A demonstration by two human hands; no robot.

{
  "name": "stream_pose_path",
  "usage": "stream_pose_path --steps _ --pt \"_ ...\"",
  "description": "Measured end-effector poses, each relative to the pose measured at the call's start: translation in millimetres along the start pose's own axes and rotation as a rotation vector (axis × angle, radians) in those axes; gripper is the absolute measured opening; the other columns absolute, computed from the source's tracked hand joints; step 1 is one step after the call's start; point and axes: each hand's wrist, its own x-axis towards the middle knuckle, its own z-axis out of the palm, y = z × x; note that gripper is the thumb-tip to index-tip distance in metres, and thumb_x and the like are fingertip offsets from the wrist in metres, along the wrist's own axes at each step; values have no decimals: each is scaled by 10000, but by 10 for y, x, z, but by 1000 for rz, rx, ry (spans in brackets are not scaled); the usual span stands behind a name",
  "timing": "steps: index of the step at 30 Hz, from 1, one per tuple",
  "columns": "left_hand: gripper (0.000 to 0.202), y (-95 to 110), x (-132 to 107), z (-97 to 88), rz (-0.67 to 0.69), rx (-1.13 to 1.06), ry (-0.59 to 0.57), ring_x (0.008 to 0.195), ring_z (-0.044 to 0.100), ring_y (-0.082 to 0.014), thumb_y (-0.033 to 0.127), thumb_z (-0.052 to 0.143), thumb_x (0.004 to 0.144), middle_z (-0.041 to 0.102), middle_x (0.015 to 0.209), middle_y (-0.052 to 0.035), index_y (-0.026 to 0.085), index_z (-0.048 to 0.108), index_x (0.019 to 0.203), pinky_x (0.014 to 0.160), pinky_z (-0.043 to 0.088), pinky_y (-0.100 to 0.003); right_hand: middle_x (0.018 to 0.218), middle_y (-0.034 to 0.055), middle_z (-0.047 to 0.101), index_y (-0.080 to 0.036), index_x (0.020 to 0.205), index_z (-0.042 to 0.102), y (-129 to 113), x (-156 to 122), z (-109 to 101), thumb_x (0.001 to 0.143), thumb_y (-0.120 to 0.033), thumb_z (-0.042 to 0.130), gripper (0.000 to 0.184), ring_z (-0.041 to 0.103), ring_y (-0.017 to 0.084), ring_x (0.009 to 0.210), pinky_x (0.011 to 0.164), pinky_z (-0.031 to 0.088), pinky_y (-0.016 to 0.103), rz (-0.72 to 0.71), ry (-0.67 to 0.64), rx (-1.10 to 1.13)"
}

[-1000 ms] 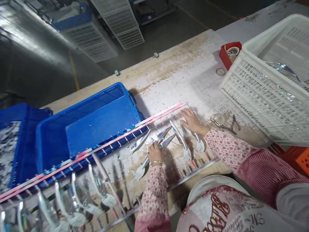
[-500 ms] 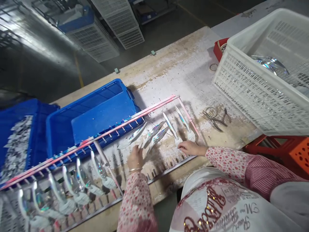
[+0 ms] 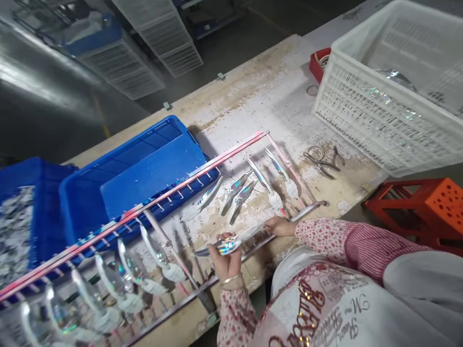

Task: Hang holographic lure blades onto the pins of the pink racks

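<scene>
My left hand point(image 3: 228, 264) is closed around a shiny silver fishing lure point(image 3: 229, 246) just above the near rail of the rack, its pointed end to the left. The lure's whitish, wrapped-looking end point(image 3: 251, 232) reaches to my right hand point(image 3: 279, 225), whose fingers are closed on its tip. Beyond my hands, two lures point(image 3: 241, 195) lie side by side, with another lure point(image 3: 210, 193) to their left. Two more lures point(image 3: 259, 174) extend from the pink rack's point(image 3: 231, 156) far rail, white ends toward me. Several lures point(image 3: 154, 250) fill the rack's left section.
A blue bin point(image 3: 144, 168) stands behind the rack; another blue bin point(image 3: 47, 207) holds pale scraps. Pliers point(image 3: 323, 165) and small cutters point(image 3: 338, 155) lie at right, before a white crate point(image 3: 361, 106). An orange stool or crate point(image 3: 415, 207) stands off the table's right edge.
My left hand has come nearer and right, now with a lure in it. My right hand has left the white end of a racked lure and meets the held one. The view has shifted slightly.
</scene>
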Motion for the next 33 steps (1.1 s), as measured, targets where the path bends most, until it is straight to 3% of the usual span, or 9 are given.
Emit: stream_pose_path --steps 4,8,14,22,28,33 --pt "259 -96 425 -142 -14 -50 -68 768 641 -138 450 715 769 630 688 42 228 591 720 915 540 -406 944 100 709 -130 949 696 -49 -41 127 881 -189 548 174 649 199 910 813 455 283 51 174 -19" --pt "170 -95 610 -173 103 111 -136 921 666 -166 354 716 772 681 807 18 225 611 811 948 519 -381 894 85 701 -127 953 671 -97 -99 212 885 -209 568 148 643 187 870 775 440 269 135 257 -33" --pt "415 -394 469 -192 60 184 -198 899 686 -154 340 804 690 712 918 36 293 561 1024 908 539 -397 912 71 693 -142 972 650 -104 -134 269 911 -246 548 157 633 172 860 768 422 261 132 305 -33" --pt "444 -559 265 -300 58 299 -186 987 686 -214 404 790 704 709 1031 -6 311 555 1069 875 546 -412 882 54 676 -145 911 636 -89 -137 277 892 -265 593 128 623 169 852 777 422 262 122 339 12" --pt "435 -603 185 -245 109 322 -168 972 688 -212 391 775 719 705 1039 -13 303 538 1073 844 559 -399 921 82 671 -147 926 628 -139 -136 177 913 -308 569 172 630 194 877 771 438 286 114 265 -50" --pt "485 -547 161 -68 137 323 -94 915 684 -189 354 795 691 687 1045 -34 273 515 1079 802 572 -397 1004 126 673 -142 1061 618 -256 -134 63 934 -316 518 238 652 233 891 760 473 329 115 141 -214"
